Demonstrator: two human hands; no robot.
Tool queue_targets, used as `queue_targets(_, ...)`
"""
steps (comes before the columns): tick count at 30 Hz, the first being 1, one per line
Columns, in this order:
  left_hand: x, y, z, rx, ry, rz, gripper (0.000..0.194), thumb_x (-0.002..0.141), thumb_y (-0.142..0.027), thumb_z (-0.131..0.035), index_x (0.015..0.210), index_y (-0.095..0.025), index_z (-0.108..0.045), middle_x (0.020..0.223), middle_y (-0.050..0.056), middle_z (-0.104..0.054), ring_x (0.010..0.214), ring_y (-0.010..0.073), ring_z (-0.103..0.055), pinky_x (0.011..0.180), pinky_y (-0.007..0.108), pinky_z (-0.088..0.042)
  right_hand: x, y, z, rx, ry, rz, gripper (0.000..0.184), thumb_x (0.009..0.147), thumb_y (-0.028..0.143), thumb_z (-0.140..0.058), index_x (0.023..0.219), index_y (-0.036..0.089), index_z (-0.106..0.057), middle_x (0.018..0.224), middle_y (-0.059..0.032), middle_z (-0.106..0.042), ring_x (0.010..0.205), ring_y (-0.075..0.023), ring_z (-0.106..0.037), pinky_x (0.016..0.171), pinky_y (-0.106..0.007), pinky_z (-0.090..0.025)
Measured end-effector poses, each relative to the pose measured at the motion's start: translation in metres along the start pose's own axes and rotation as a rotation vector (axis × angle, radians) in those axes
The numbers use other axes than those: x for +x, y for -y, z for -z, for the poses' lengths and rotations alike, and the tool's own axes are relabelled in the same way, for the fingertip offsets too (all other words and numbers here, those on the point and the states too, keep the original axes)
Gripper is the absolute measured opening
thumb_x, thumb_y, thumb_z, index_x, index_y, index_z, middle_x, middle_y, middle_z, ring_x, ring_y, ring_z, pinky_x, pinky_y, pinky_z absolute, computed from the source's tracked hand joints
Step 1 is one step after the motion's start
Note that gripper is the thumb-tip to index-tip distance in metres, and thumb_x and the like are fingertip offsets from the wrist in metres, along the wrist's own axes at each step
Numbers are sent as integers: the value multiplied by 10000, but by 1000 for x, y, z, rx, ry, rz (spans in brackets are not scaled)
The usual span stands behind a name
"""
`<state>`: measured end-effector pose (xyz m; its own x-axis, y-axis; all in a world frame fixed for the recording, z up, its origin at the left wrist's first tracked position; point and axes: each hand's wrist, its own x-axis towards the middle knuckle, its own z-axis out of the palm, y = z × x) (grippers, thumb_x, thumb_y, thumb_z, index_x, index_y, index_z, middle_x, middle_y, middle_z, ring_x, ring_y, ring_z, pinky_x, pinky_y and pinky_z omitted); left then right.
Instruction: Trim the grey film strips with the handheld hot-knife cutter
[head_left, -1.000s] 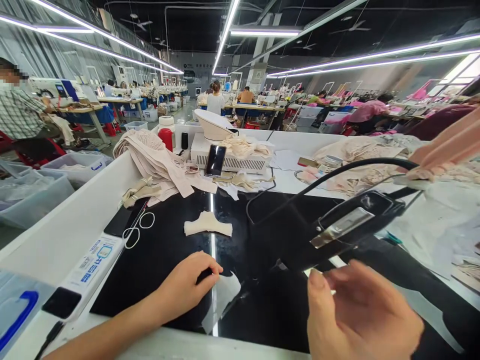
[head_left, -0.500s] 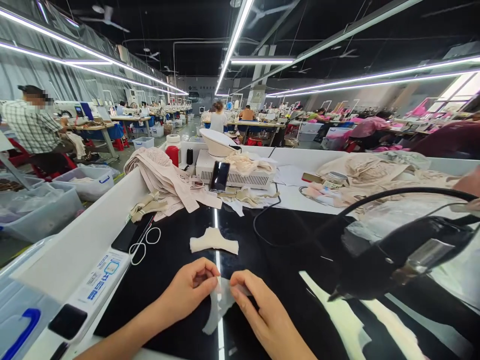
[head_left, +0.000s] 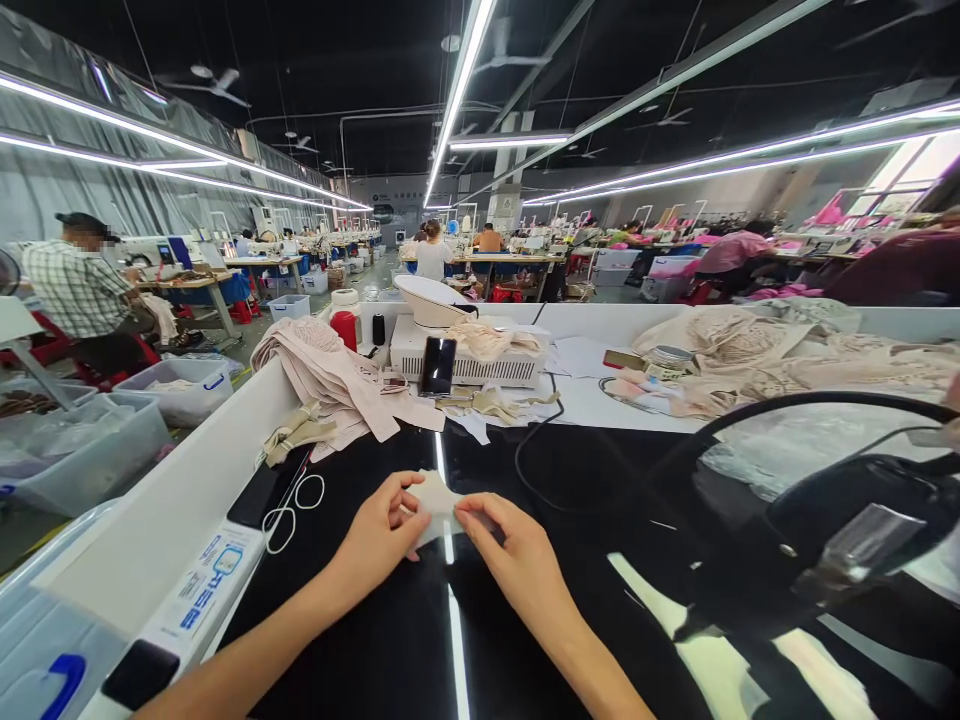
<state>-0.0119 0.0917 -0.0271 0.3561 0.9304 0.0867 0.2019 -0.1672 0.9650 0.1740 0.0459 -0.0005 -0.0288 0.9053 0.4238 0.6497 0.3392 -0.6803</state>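
Observation:
Both of my hands are together over the black work surface (head_left: 337, 600). My left hand (head_left: 386, 530) is closed, thumb and fingers pinching the left end of a thin, whitish see-through piece (head_left: 433, 534). My right hand (head_left: 510, 545) pinches that same piece at its right end. Between the hands, the piece lies over a small cream fabric piece (head_left: 431, 490), whose upper part still shows. My fingers hide both of its ends, and I cannot tell how closely the two layers line up.
A blurred black machine (head_left: 810, 550) stands at the right over pale cut pieces (head_left: 716, 670). Behind lie beige fabric strips (head_left: 341, 375), a propped phone (head_left: 438, 366) and a vented white box (head_left: 487, 365). A white elastic loop (head_left: 281, 530) lies left. Co-workers sit at sewing tables beyond.
My right hand came in from the right and took hold of the see-through piece beside my left. Both hands then carried it forward onto the cream fabric piece.

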Motion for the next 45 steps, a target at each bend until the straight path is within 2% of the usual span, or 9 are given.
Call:
queue_targets(7, 29, -7, 11, 509, -117, -113, 387, 911, -256, -577, 1296, -229, -554, 858, -18, -623, 798, 184, -620, 817, 329, -487, 25, -19, -24, -257, -10, 3, 219, 972, 256, -504, 861, 217, -689, 816, -37, -702, 793, -208, -651, 729, -345, -501)
queue_targets(16, 31, 5, 5, 923, -122, -177, 354, 960, -238, -562, 1311, -194, -580, 915, 36, -684, 881, 229, -640, 816, 335, -491, 24, -33, -41, -470, 46, 21, 162, 974, 311, -622, 954, 159, -672, 934, -20, -693, 882, -176, -674, 844, -396, -560)
queue_targets(21, 30, 14, 8, 1010, -135, -257, 330, 967, -245, -570, 1293, -195, -588, 941, 32, -685, 886, 218, -635, 821, 325, -505, 23, -21, -43, -437, 10, 8, 127, 963, 277, -637, 994, 161, -677, 1072, -49, -694, 1008, -205, -664, 920, -441, -542)
queue_targets(24, 27, 19, 12, 1018, -173, -328, 341, 981, -279, -533, 1297, -159, -580, 1077, 99, -676, 973, 266, -611, 884, 402, -498, 14, 0, -37, -382, 27, 24, 101, 940, 155, -633, 1018, 167, -695, 1191, -96, -687, 1153, -252, -616, 1015, -467, -480)
queue_targets(29, 24, 27, 22, 982, -226, -450, 419, 1026, -379, -409, 1300, -109, -575, 1159, 168, -636, 1071, 346, -577, 944, 503, -458, -29, 34, -13, -184, 224, 137, 112, 930, 185, -662, 960, 269, -729, 1088, 16, -753, 1048, -155, -665, 976, -277, -484)
queue_targets(33, 20, 25, 27, 1038, -273, -588, 443, 1049, -437, -347, 1263, -139, -595, 1098, 140, -655, 1021, 318, -609, 916, 458, -474, -85, 37, 26, -69, 294, 64, 78, 902, 183, -713, 924, 257, -728, 900, 74, -770, 860, -91, -694, 836, -159, -505)
queue_targets(36, 17, 19, 25, 1070, -271, -688, 424, 1061, -424, -332, 1240, -154, -606, 1054, 114, -671, 954, 284, -628, 869, 425, -491, -122, 22, 65, -77, 243, -97, 96, 947, 209, -650, 899, 243, -726, 827, 45, -733, 768, -102, -685, 696, -171, -512)
queue_targets(39, 15, 14, 20, 1058, -215, -753, 399, 1066, -392, -342, 1221, -154, -622, 1039, 106, -682, 921, 264, -640, 864, 421, -498, -149, 1, 103, -125, 111, -387, 129, 961, 292, -617, 884, 281, -720, 849, 48, -734, 772, -125, -688, 671, -201, -515)
queue_targets(45, 4, -1, -5, 984, -6, -921, 306, 1069, -294, -380, 1138, -175, -653, 984, 66, -708, 878, 207, -682, 814, 342, -513, -178, -31, 138, -214, -43, -526, 176, 969, 372, -554, 957, 292, -710, 948, -13, -727, 820, -190, -678, 603, -265, -500)
